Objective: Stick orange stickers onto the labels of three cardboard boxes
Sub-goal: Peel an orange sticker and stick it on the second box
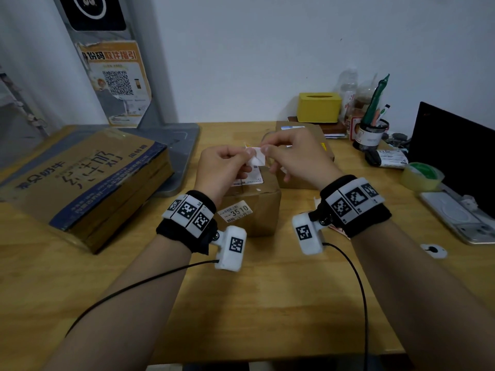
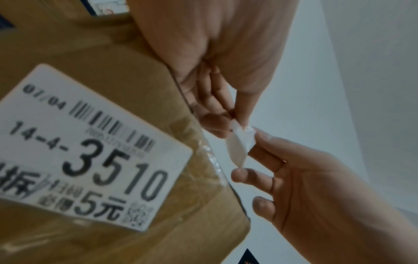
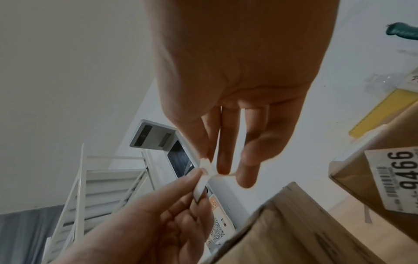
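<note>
A small white sticker backing slip (image 1: 255, 156) is pinched between thumb and fingertips of the left hand (image 1: 223, 167) and the right hand (image 1: 293, 156), held up above the small cardboard box (image 1: 250, 207) mid-table; no orange can be made out. Bare wooden table (image 1: 241, 303) is left on the near side. From the left wrist, the box's label (image 2: 90, 148) is readable: "14-4-3510", "5元". Only the right wrist view catches "9466" on the far box (image 3: 389, 180). A big flat carton (image 1: 85, 180) is parked left.

Black wristbands (image 1: 187, 231), tag-marked white camera pods (image 1: 232, 247), black cables (image 1: 139, 283)
</note>
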Tool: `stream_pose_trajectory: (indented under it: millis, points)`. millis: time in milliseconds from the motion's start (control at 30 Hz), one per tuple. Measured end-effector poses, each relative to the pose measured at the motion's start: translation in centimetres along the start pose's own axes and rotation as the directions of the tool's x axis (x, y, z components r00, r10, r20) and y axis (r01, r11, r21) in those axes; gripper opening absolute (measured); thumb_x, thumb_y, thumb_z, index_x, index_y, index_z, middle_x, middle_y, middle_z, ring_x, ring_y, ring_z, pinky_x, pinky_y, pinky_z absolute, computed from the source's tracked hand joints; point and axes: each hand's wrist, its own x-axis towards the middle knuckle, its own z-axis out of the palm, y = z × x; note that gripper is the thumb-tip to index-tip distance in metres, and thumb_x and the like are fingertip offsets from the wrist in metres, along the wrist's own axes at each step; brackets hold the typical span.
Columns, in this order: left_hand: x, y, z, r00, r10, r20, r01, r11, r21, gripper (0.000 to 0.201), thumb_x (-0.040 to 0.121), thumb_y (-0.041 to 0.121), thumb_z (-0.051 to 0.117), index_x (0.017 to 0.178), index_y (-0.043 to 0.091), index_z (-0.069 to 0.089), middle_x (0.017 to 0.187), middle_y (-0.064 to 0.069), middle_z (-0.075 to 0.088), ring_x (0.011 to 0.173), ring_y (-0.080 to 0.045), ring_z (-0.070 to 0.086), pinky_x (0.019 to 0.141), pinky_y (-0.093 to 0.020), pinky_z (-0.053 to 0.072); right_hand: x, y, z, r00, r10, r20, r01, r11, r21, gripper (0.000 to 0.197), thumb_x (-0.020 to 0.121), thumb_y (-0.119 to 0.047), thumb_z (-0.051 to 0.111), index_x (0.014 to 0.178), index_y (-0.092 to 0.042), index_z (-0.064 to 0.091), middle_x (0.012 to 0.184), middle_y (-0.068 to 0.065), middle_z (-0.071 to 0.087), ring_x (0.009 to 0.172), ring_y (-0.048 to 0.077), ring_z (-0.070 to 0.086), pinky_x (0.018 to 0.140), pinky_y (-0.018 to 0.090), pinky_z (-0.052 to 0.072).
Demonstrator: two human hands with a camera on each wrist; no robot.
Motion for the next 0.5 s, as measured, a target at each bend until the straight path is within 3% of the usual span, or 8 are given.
stream_pose_trajectory:
  millis: [67, 167, 233, 300, 367, 500]
  points:
    - [-0.08, -0.02, -0.09, 1.000, 0.003, 0.019, -0.003, 1.000, -0.019, 0.011, 0.089, 0.015, 0.073, 0.095, 0.006, 0.076, 0.077, -0.005, 0.075, 0.066, -0.008, 0.069, 0.061, -0.019, 0.054, 0.04, 0.02, -0.04, 0.999, 0.008, 0.033, -0.008, 1.000, 0.022, 0.014, 0.096, -0.022, 0.065, 0.088, -0.030, 0.073, 0.091, 0.014, 0.074, 0.075, 0.037, 0.074, 0.048, 0.040, 0.057]
    - [-0.13, -0.03, -0.22, 0.998, 0.028, 0.050, -0.027, 0.999, -0.033, 0.006, 0.090, 0.014, 0.072, 0.092, 0.010, 0.076, 0.076, 0.001, 0.076, 0.067, -0.005, 0.068, 0.062, -0.019, 0.055, -0.20, -0.03, -0.15, 0.995, 0.003, 0.095, -0.008, 0.998, 0.056, 0.012, 0.098, -0.020, 0.064, 0.099, -0.022, 0.075, 0.090, 0.004, 0.073, 0.075, 0.029, 0.075, 0.055, 0.048, 0.057]
    - [-0.14, -0.08, -0.31, 0.997, 0.042, 0.063, -0.040, 0.999, -0.035, 0.004, 0.090, 0.014, 0.072, 0.091, 0.012, 0.076, 0.076, 0.002, 0.075, 0.068, -0.005, 0.068, 0.063, -0.020, 0.055, -0.35, -0.05, -0.27, 0.990, 0.006, 0.143, -0.020, 0.995, 0.100, 0.015, 0.099, -0.023, 0.062, 0.105, -0.017, 0.075, 0.087, -0.004, 0.072, 0.073, 0.025, 0.075, 0.056, 0.042, 0.056]
    - [-0.10, -0.14, -0.37, 0.997, 0.051, 0.066, -0.049, 0.998, -0.036, 0.005, 0.089, 0.014, 0.072, 0.092, 0.010, 0.075, 0.075, 0.002, 0.074, 0.066, -0.005, 0.067, 0.063, -0.020, 0.054, -0.43, -0.17, -0.31, 0.988, 0.018, 0.156, -0.039, 0.990, 0.133, 0.022, 0.100, -0.030, 0.062, 0.105, -0.014, 0.076, 0.073, -0.003, 0.071, 0.063, 0.020, 0.071, 0.055, 0.033, 0.054]
    - [-0.12, -0.16, -0.35, 0.995, 0.063, 0.074, -0.060, 0.997, -0.040, 0.013, 0.088, 0.015, 0.074, 0.095, 0.004, 0.075, 0.075, -0.001, 0.072, 0.064, -0.005, 0.065, 0.062, -0.020, 0.053, -0.28, -0.25, -0.24, 0.995, 0.007, 0.099, -0.015, 0.997, 0.078, 0.021, 0.097, -0.036, 0.066, 0.098, -0.019, 0.078, 0.055, -0.003, 0.065, 0.050, 0.011, 0.062, 0.050, 0.022, 0.049]
    - [-0.16, -0.32, -0.36, 0.990, 0.086, 0.115, -0.086, 0.996, -0.004, 0.025, 0.086, 0.017, 0.077, 0.100, -0.003, 0.073, 0.081, -0.009, 0.072, 0.067, -0.007, 0.065, 0.062, -0.021, 0.053, 0.40, -0.12, 0.21, 0.998, -0.028, 0.048, 0.028, 1.000, -0.006, 0.009, 0.089, -0.031, 0.076, 0.080, -0.030, 0.074, 0.051, -0.020, 0.062, 0.045, 0.006, 0.054, 0.045, 0.019, 0.042]
